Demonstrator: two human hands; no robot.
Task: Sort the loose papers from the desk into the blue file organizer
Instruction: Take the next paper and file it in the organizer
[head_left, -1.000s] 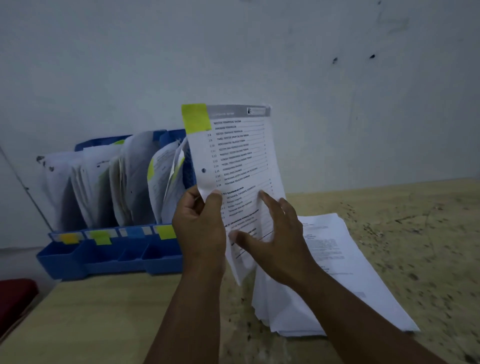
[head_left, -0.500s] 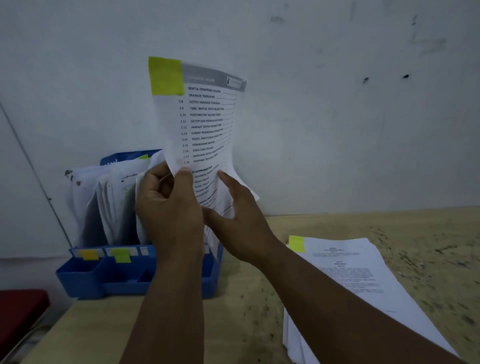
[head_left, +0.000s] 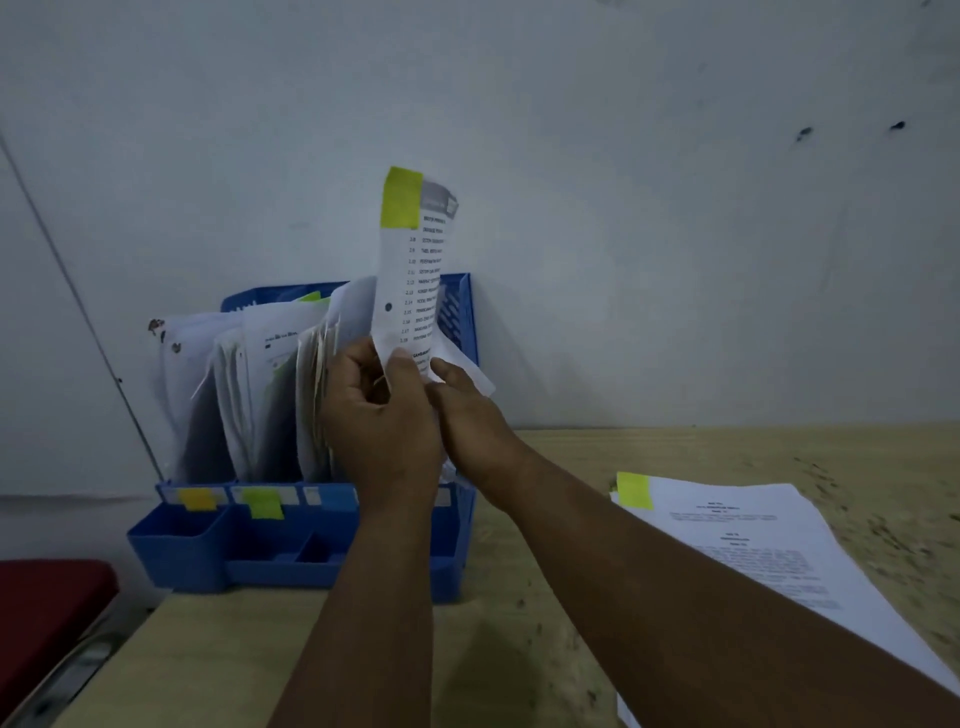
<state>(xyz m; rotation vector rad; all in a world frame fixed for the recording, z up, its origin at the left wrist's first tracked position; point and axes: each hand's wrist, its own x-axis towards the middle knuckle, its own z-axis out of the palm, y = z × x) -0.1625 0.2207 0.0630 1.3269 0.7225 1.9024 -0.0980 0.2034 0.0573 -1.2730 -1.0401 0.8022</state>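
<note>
**A:** Over the rear right slot of the organizer, what are the hands doing?

**B:** The left hand (head_left: 376, 410) pinches the lower part of a printed sheet (head_left: 415, 280), thumb on its face and fingers curled behind. The right hand (head_left: 467, 415) lies against the sheet's right edge with its fingers fairly straight. I read that as steadying, not gripping, though the fingertips are partly hidden.

**A:** And the sheet itself?

**B:** Upright, turned nearly edge-on, with a yellow-green tab (head_left: 401, 197) at its top left corner. Its lower end is behind the hands, so I cannot tell whether it has entered a slot.

**A:** Where does it sit against the organizer?

**B:** Right at the blue file organizer (head_left: 457, 317), which stands at the desk's back left corner against the wall. Its slots hold filed papers (head_left: 260, 374), and coloured labels (head_left: 262, 501) run along its front lip.

**A:** So which step is this?

**B:** Filing one sheet, I'd judge: it is being lined up for the rightmost compartment.

**A:** What does the next move call for?

**B:** Probably keeping the sheet vertical and stiff while lowering it between the papers already there and the mesh end wall, so that it does not buckle or catch.

**A:** Much left?

**B:** Yes. A stack of loose papers (head_left: 769, 551), also tabbed, lies near the desk's (head_left: 779, 447) right edge.
</note>
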